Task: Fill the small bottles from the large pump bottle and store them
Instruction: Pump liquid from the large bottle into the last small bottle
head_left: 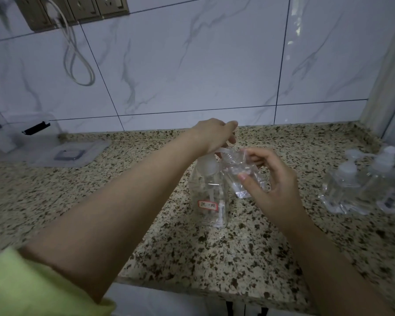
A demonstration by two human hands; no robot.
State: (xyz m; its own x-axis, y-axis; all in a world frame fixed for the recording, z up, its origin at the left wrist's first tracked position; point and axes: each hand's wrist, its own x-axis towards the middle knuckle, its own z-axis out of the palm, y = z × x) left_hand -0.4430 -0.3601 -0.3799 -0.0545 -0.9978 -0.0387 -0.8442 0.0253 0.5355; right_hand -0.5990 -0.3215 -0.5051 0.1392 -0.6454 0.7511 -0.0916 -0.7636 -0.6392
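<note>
The left hand [214, 133] reaches out over the head of the large pump bottle [209, 190], its fingers curved down onto the white pump top; the palm hides the contact, so how firmly it presses cannot be told. The right hand [269, 181] holds a small clear bottle [242, 176] tilted, thumb on the near face and fingers curled round the far side, with the bottle's open neck brought up just beside the pump spout.

The pump bottle stands upright on the speckled granite counter [214, 258], about midway along it and between the back wall and the front edge. It is transparent, with a dip tube showing inside and a small red-bordered label [207, 205] low on its near face. The small bottle is off the counter, touching or nearly touching the pump bottle's right shoulder.

Near the counter's right end, a cluster of clear bottles with white pump tops [365, 185] stands close together. At the left end, against the back wall, a clear plastic storage box [25, 131] with a black latch sits beside its lid [66, 153], which lies flat on the counter. Above, on the marbled wall tiles, a row of wall sockets [73, 10] carries a white cable [78, 60] that hangs in a loop. A yellow-green sleeve [21, 288] covers the left upper arm.
</note>
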